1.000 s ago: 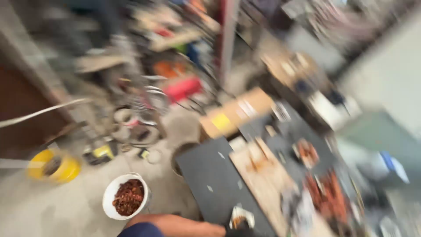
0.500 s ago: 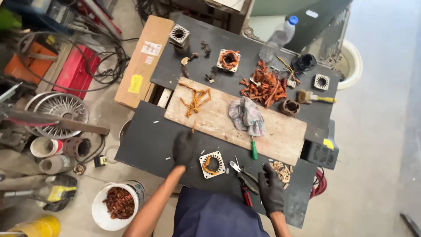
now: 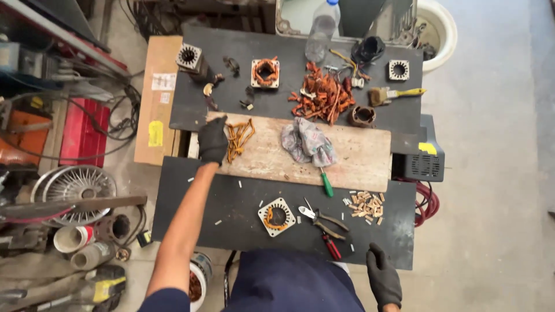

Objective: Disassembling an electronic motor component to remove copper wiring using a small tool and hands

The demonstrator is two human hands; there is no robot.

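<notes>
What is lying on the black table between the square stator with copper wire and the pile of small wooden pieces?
In the head view, pliers with dark and red handles lie between the square stator and the wooden pieces, on the black table.

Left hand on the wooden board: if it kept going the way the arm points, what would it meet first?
The left hand points up-right; the bundle of copper wire lies right at its fingertips, so probably that, though contact is unclear.
</notes>
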